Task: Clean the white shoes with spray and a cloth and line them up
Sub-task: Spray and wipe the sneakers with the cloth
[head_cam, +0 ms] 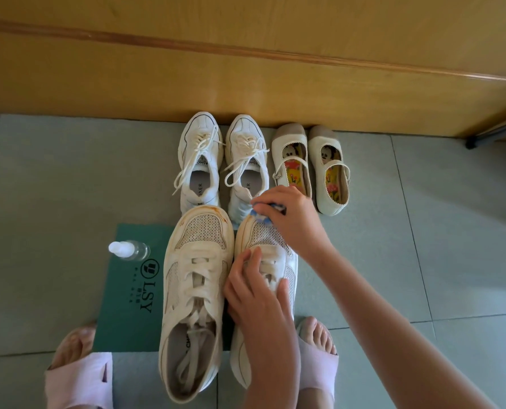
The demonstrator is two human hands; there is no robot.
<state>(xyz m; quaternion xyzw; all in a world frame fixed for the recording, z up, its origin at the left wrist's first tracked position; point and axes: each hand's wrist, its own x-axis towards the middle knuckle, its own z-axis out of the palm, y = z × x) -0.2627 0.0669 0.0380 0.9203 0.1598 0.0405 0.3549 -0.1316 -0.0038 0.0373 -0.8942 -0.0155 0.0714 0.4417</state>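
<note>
Shoe [268,235] gripped by left hand [260,293]; right hand [293,215] seemingly bunches cloth [260,216] on toe.

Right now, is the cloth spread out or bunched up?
Bunched up. The right hand grips the cloth as a wad on the shoe's toe; only blue-and-white edges show.

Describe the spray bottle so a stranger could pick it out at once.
On the grey tiled floor lies a green mat with dark lettering. At its far left corner, just left of the toe of the stained sneaker, sits the spray bottle. It is the only small clear thing there, with a white top; its neighbours are all shoes.
</note>
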